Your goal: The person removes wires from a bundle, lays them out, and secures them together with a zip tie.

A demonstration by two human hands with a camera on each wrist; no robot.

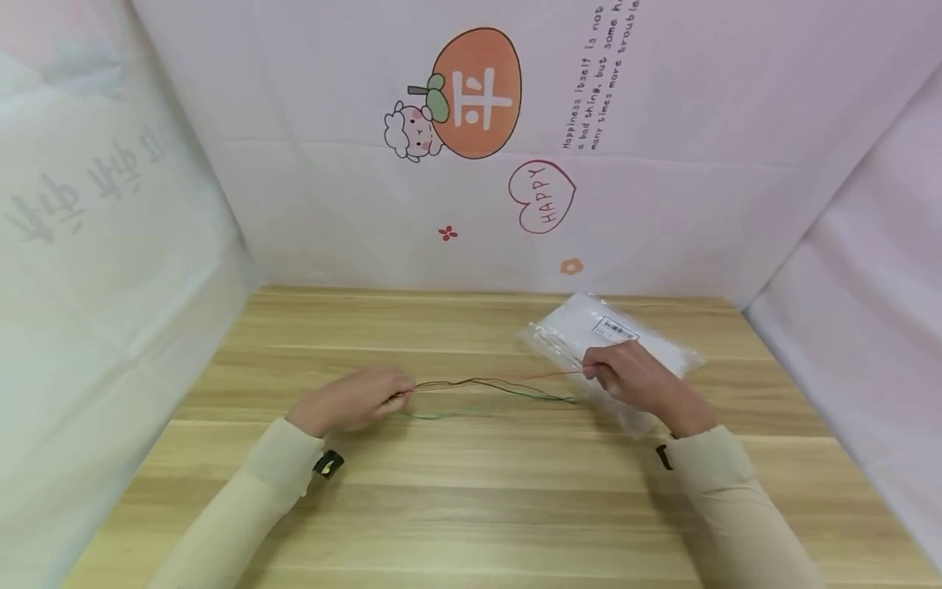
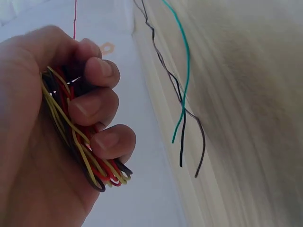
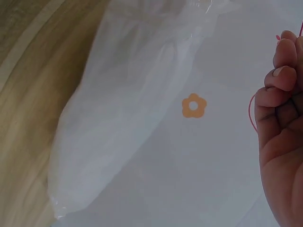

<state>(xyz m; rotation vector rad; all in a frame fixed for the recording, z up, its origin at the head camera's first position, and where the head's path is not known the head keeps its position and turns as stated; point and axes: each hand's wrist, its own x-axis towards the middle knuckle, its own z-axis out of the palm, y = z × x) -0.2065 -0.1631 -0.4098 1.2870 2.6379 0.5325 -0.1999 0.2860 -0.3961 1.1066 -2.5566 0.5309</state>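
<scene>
A bundle of thin coloured wires, mostly yellow, red and black, is gripped in my left hand, its folded loops poking out below the curled fingers. From that fist a red wire stretches across to my right hand, which pinches its far end between thumb and finger. Other strands run loose between the hands: a green wire and a black wire with free ends, beside a dark brownish one. In the right wrist view, the right hand shows at the edge with fingers curled.
A clear plastic bag with white contents and a printed label lies under and behind the right hand. The wooden table is enclosed by white printed cloth. Black straps circle both wrists.
</scene>
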